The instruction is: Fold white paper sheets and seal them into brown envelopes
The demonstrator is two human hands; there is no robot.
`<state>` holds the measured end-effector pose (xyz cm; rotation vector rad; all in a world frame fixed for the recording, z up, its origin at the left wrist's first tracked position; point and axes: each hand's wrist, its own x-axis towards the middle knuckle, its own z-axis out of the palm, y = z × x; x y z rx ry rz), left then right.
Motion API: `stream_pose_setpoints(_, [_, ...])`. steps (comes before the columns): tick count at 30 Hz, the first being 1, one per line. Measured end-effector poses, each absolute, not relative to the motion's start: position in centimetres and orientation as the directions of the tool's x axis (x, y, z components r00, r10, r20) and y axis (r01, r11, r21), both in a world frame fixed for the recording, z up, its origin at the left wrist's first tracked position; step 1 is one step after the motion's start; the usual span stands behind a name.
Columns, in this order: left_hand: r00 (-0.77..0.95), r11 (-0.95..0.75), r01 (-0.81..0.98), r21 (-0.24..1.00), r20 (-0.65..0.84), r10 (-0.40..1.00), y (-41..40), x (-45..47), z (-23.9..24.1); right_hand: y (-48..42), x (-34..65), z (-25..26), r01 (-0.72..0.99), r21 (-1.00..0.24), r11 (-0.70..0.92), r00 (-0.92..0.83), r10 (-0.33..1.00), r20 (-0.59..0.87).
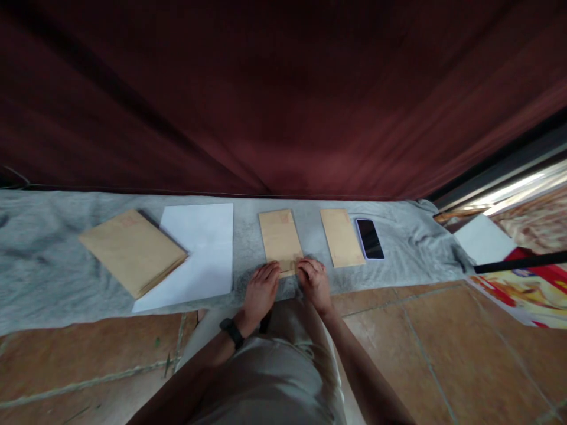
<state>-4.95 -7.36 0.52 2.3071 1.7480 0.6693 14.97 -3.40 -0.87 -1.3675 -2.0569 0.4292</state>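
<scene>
Grey-draped counter (411, 251), mid-frame: my left grip (260, 289) and right grip (316, 283) pinch the brown envelope (280, 235) low down; uneven pressure could crease it.

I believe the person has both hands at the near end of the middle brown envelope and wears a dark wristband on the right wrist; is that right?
Not quite: the head view shows the dark wristband on the left wrist, not the right. The left hand and right hand are indeed both at the near end of the middle brown envelope.
</scene>
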Motion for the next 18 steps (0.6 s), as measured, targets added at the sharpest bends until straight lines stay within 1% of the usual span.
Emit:
stream_pose_setpoints(1, [0.236, -0.32, 0.871, 0.373, 0.255, 0.938, -7.5, -4.9, 0.4, -3.4, 15.0, -0.9, 0.71, -0.575, 0.406, -0.261, 0.91, 0.321])
stream_pose_setpoints(4, [0.381, -0.459, 0.839, 0.293, 0.287, 0.879, -8.5, -4.5, 0.0, -3.4, 14.9, -0.9, 0.715, -0.576, 0.397, -0.249, 0.914, 0.32])
stream_pose_setpoints(6, [0.438, -0.515, 0.814, 0.268, 0.299, 0.848, -9.2, -4.1, -0.5, -3.7, 14.6, -0.7, 0.719, -0.567, 0.402, -0.253, 0.911, 0.325])
stream_pose_setpoints(10, [0.446, -0.517, 0.809, 0.279, 0.28, 0.85, -10.1, -3.7, -1.7, -5.8, 12.6, 0.0, 0.676, -0.555, 0.484, -0.333, 0.873, 0.356])
stream_pose_setpoints(12, [0.457, -0.528, 0.802, 0.28, 0.281, 0.844, -10.2, -3.8, -2.1, -7.2, 11.5, 0.3, 0.636, -0.571, 0.519, -0.416, 0.854, 0.312])
stream_pose_setpoints(14, [0.47, -0.54, 0.794, 0.279, 0.282, 0.836, -10.1, -3.9, -2.1, -8.2, 11.0, 0.4, 0.643, -0.562, 0.521, -0.453, 0.85, 0.27])
stream_pose_setpoints(18, [0.491, -0.547, 0.79, 0.278, 0.25, 0.835, -10.1, -4.4, -1.3, -8.5, 12.3, 0.3, 0.693, -0.498, 0.521, -0.484, 0.849, 0.213])
